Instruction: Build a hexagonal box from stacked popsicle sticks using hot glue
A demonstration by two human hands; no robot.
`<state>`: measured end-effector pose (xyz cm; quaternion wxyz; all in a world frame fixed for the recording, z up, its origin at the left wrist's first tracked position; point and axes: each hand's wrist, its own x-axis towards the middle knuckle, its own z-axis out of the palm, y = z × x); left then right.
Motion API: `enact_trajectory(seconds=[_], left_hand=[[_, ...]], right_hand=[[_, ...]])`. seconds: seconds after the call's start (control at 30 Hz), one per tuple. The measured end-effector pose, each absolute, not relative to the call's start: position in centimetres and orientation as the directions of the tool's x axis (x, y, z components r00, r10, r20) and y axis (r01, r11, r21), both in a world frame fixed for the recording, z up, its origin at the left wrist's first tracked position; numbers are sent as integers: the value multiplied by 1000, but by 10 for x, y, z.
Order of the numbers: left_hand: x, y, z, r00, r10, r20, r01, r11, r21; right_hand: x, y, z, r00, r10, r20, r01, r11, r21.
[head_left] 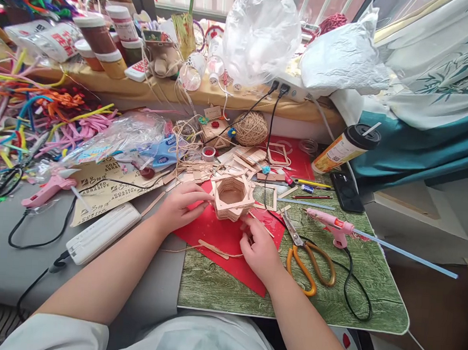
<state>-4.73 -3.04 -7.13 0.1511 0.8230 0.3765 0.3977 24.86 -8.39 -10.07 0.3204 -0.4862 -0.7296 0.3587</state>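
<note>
A small hollow container of stacked wooden sticks (230, 213) sits on a red sheet (220, 269) at the middle of the table. My left hand (184, 206) is at its left side, fingertips at the wall. My right hand (256, 245) is just below its lower right side, with fingers curled; whether they hold anything is hidden. A loose wooden stick (213, 249) and a piece of twine lie on the red sheet between my forearms.
Orange-handled scissors (302, 253) and a pink glue gun (336, 226) lie at the right, near a black phone (347, 191) and a tilted cup (344, 147). Another glue gun (53, 187) and a white power strip (103, 233) are at the left. A twine ball (251, 128) sits behind.
</note>
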Motion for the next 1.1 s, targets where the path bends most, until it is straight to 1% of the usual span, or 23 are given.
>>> enact_trajectory(seconds=[0.1,0.17,0.23,0.33,0.43,0.5,0.57,0.63,0.77,0.87,0.97,1.1], left_hand=[[-45,-33,-68,402,740,539,515,-670,535],[-45,-34,-65,380,765,520,519,-642,564],[-46,-35,-63,346,798,493,509,-601,616],[-48,-33,-64,233,865,444,487,-499,717],[-49,-30,-70,134,934,332,422,-357,833],[-48,-30,-76,155,960,234,390,-277,878],[-46,-31,-81,212,966,150,390,-225,893],[-44,-32,-86,260,959,110,388,-208,898],[-41,-33,-86,279,946,165,369,-264,891],[-41,-35,-80,270,940,210,417,-311,854],[-40,-37,-74,303,924,234,452,-355,819],[-41,-39,-70,358,899,252,382,-387,839]], right_hand=[[248,-85,-101,-250,966,72,490,190,-851],[248,-85,-100,-208,976,64,494,161,-855],[249,-85,-99,-179,981,72,495,153,-855],[250,-84,-98,-189,978,90,500,175,-848],[250,-85,-100,-245,964,100,491,212,-845],[249,-87,-102,-267,959,91,475,213,-854],[248,-89,-104,-269,960,74,457,195,-868],[248,-91,-105,-266,962,65,443,182,-878],[247,-91,-107,-250,966,59,421,163,-892],[247,-91,-106,-220,974,56,405,144,-903],[247,-91,-105,-195,980,41,369,112,-923],[247,-91,-108,-155,988,27,307,75,-949]])
